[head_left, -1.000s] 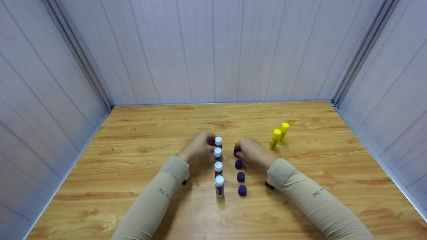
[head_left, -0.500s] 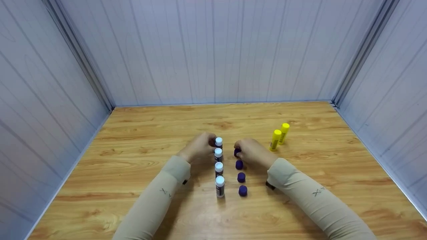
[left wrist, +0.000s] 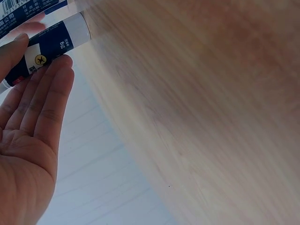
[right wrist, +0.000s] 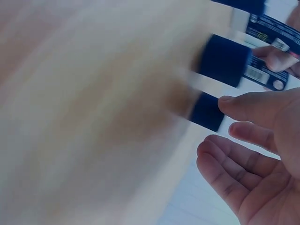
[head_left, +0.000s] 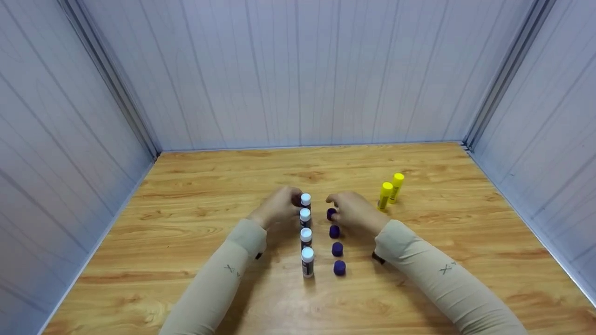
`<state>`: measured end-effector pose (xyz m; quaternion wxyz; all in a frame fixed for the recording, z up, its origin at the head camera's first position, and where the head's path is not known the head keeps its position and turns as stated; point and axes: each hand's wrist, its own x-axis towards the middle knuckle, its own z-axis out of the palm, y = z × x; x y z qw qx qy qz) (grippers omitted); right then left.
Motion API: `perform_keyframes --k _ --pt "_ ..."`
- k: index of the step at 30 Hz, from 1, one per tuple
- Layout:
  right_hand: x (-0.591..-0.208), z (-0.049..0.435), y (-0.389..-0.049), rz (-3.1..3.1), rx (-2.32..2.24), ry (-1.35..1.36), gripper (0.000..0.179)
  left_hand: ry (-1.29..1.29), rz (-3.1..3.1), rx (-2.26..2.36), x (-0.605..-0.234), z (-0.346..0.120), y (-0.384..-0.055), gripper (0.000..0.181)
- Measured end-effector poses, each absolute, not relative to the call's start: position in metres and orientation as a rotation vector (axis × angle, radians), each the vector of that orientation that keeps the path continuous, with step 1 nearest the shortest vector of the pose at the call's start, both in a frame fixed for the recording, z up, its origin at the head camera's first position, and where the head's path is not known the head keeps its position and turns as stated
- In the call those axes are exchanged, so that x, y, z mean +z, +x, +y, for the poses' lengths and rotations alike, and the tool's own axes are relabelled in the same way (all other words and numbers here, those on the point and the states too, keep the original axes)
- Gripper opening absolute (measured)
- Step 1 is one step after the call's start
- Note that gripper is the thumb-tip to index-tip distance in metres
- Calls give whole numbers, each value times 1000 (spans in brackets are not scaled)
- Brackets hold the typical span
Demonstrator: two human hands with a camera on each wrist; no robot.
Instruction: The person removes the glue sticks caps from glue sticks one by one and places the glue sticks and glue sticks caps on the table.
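My left hand pinches the farthest glue stick of a row of several upright white ones with navy labels. In the left wrist view, that glue stick stands between the thumb and the fingertips. The right hand is at the farthest navy cap of a matching row of several caps. In the right wrist view, the thumb touches or nearly touches this cap, while the other fingers are spread away from it.
Two yellow glue sticks stand beyond the right hand. Nearer me, other white glue sticks and navy caps form two parallel rows on the wooden table. Pale panel walls enclose the back and sides.
My right hand's fingers have parted from around the farthest cap, which stays on the table. The left hand has kept its hold on the farthest glue stick.
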<state>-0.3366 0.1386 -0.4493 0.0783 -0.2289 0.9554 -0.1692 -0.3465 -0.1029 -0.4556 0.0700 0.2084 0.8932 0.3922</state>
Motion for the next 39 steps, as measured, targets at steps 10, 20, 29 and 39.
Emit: perform_keyframes --k 10,20,29,39 --pt "-404 172 -333 3034 -490 -696 41 616 2648 1211 -456 -102 -345 15" --pt "-382 213 -330 3095 -537 -532 43 605 2644 1202 -454 -101 -346 15" --pt "-386 237 -334 3064 -529 -465 45 593 2601 1241 -454 -101 -345 14" --pt "-404 244 -338 3024 -464 -480 49 698 2677 1185 -457 -102 -348 10"
